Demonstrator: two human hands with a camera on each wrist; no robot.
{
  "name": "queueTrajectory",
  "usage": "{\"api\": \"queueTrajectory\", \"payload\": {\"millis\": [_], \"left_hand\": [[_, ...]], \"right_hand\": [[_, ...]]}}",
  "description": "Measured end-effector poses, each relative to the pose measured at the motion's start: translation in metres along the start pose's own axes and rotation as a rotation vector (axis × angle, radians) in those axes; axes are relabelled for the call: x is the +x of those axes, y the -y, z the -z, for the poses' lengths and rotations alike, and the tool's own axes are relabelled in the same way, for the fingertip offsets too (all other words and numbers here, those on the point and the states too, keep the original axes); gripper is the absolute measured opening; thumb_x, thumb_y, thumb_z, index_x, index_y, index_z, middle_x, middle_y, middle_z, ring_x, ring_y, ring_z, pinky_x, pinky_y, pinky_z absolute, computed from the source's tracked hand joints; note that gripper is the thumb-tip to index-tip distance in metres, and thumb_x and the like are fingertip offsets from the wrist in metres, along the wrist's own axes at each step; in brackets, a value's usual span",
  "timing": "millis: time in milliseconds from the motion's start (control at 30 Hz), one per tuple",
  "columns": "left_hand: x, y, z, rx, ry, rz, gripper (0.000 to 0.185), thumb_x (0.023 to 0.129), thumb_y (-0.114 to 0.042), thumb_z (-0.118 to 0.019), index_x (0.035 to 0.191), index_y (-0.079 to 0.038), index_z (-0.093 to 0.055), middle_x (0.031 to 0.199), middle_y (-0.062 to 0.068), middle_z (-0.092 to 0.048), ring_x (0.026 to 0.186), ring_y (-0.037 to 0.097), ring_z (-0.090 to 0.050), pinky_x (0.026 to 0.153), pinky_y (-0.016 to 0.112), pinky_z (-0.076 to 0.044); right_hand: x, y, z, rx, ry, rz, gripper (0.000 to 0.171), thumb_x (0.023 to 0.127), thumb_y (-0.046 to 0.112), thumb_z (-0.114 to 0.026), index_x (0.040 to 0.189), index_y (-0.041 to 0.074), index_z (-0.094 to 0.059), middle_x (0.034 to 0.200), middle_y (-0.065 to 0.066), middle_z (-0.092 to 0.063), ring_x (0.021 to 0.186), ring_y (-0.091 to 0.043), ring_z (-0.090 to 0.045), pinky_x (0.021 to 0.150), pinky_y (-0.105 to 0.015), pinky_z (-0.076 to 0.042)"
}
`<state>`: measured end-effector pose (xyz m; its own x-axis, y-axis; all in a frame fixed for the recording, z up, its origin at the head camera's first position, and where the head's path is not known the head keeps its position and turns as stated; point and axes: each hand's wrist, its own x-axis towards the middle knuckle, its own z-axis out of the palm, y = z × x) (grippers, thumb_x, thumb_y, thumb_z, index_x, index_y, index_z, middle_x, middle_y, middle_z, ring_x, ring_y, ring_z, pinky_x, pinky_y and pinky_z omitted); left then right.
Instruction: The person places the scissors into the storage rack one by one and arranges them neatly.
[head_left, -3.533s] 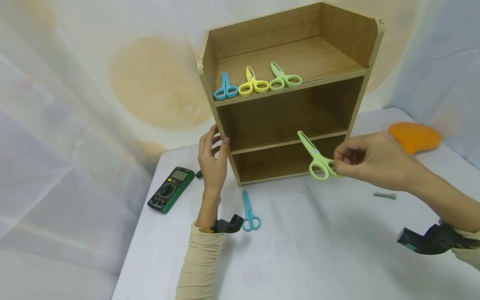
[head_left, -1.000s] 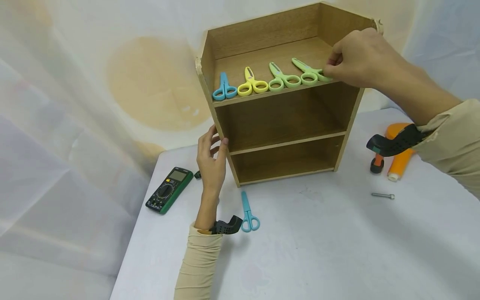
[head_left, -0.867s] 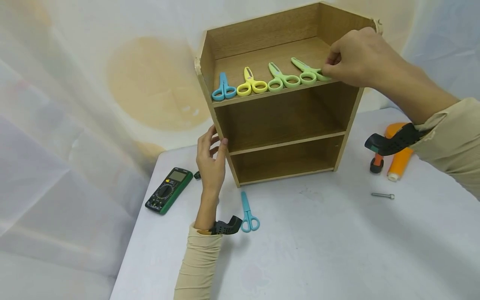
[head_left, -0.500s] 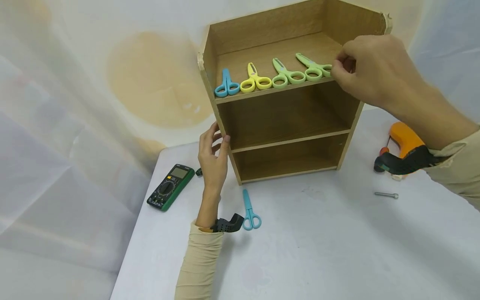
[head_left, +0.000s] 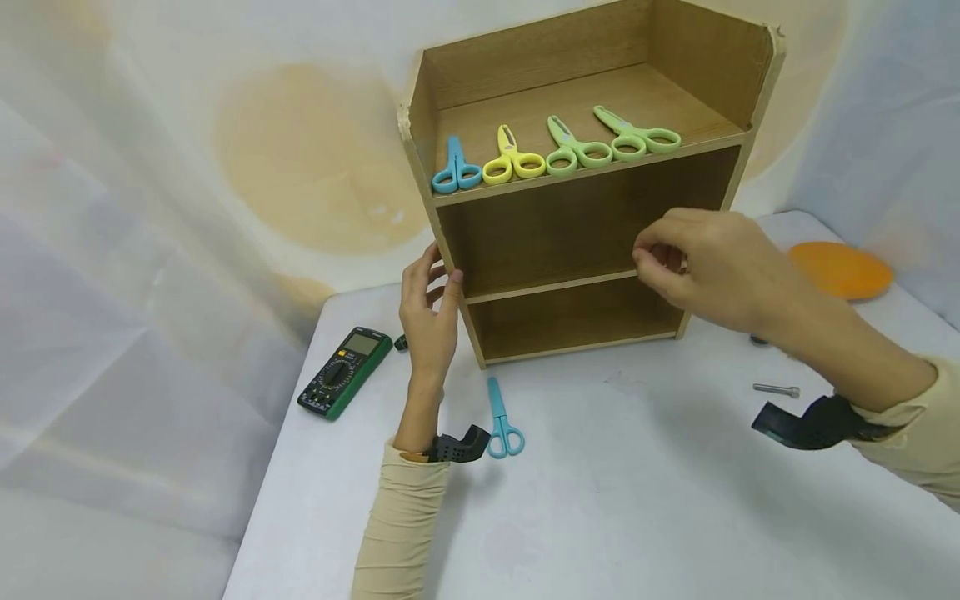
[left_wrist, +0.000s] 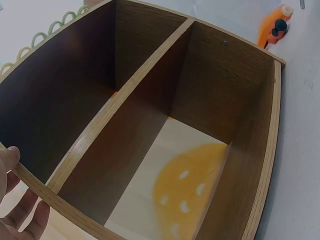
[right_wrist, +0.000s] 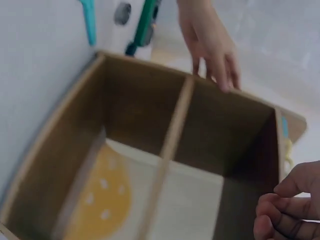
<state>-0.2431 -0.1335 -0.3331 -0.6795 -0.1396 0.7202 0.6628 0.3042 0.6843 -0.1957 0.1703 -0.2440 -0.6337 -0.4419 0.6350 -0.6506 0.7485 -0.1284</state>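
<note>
**Inspector:** One pair of blue scissors (head_left: 500,418) lies flat on the white table (head_left: 637,500), nearest the viewer, just beside the left wrist and untouched. Judged light, stiff, with smooth plastic loops; best taken at the loops, blades pointing away.

**Clerk:** And the hands?

**Inspector:** Left hand (head_left: 429,312) rests against the front left edge of the wooden shelf unit (head_left: 592,217), fingers straight, thumb on the edge. Right hand (head_left: 712,267) hovers before the middle shelf with fingers curled, grasping nothing.

**Clerk:** Clearance?

**Inspector:** Open table between the blue scissors and the unit's foot. A meter (head_left: 345,373) sits to the left, a small bolt (head_left: 776,389) to the right, both well apart.

**Clerk:** Farther back?

**Inspector:** Four scissors (head_left: 555,154) line the top shelf's front lip, loops outward; room remains at its right end. Side walls bound that shelf.
</note>
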Motion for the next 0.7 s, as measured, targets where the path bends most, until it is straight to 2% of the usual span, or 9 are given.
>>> {"api": "queueTrajectory", "payload": {"millis": [233,433,700], "left_hand": [[-0.001,0.000,0.000,-0.011,-0.004,-0.001,0.046,0.098,-0.001,-0.061,0.142,0.005,-0.050,0.129,0.021,-0.053,0.115,0.033,-0.058,0.092,0.049,-0.051],[0.001,0.000,-0.001,-0.014,-0.001,-0.012,0.046,0.098,-0.001,-0.061,0.143,0.004,-0.050,0.129,0.021,-0.053,0.115,0.032,-0.058,0.091,0.049,-0.052],[0.000,0.002,-0.001,-0.008,-0.004,-0.015,0.046,0.099,-0.001,-0.061,0.143,0.005,-0.049,0.128,0.022,-0.053,0.115,0.031,-0.058,0.091,0.049,-0.051]], "right_hand": [[-0.023,0.015,-0.034,0.102,0.125,-0.027,0.007,0.086,0.004,-0.074,0.092,0.008,-0.074,0.079,0.002,-0.064,0.068,-0.012,-0.055,0.058,-0.024,-0.052],[-0.042,0.025,-0.066,0.176,0.172,-0.030,0.006,0.086,0.005,-0.073,0.089,0.010,-0.074,0.077,0.006,-0.063,0.070,-0.010,-0.056,0.058,-0.023,-0.051],[-0.061,0.035,-0.105,0.269,0.279,-0.093,0.006,0.087,0.006,-0.071,0.089,0.011,-0.074,0.076,0.009,-0.061,0.068,-0.011,-0.055,0.058,-0.021,-0.050]]}}
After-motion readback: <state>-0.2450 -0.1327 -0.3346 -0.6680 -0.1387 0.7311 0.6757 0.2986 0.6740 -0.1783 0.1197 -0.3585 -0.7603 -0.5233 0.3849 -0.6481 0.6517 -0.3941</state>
